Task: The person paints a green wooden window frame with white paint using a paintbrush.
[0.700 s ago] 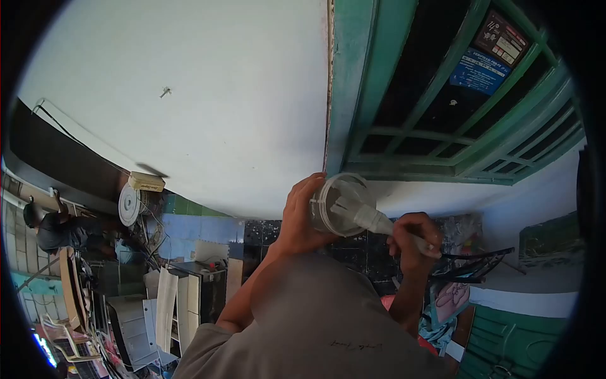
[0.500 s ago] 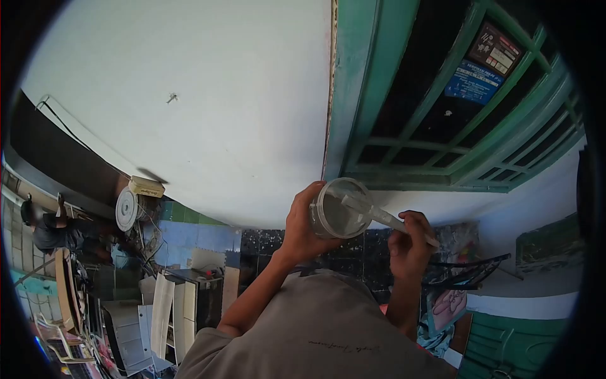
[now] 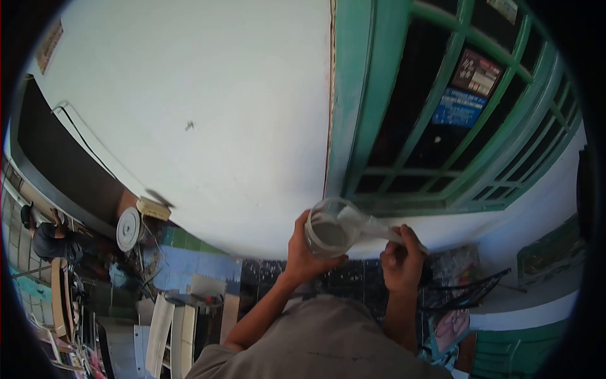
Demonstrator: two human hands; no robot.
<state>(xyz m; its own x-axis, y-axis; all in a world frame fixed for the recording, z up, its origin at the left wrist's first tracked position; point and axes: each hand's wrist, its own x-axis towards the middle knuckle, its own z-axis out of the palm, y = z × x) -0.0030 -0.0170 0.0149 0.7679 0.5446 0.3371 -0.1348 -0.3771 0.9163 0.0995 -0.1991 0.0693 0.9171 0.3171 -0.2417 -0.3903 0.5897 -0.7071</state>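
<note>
My left hand (image 3: 302, 258) is wrapped around a clear plastic tub (image 3: 315, 235) with greyish-white contents, tilted so its mouth faces up toward me. In my right hand (image 3: 404, 260) is the pale handle of a paintbrush (image 3: 380, 228). The brush's whitish, wide head lies over the tub's right rim; its bristles are not sharp enough to make out in detail. Both hands are in front of my chest, close below the white wall (image 3: 240, 126) and the green window frame (image 3: 404, 203).
A green-framed window (image 3: 435, 95) with stickers is at upper right. At far left, a person (image 3: 53, 240) in dark clothes stands near a doorway. A round white lid-like object (image 3: 128, 228), pale panels (image 3: 161, 325) and a dark folding rack (image 3: 470, 290) are around me.
The view has tilted, so the wall and window sit lower. The brush head has shifted toward the tub's right rim, and the handle lies flatter. Both hands keep their hold.
</note>
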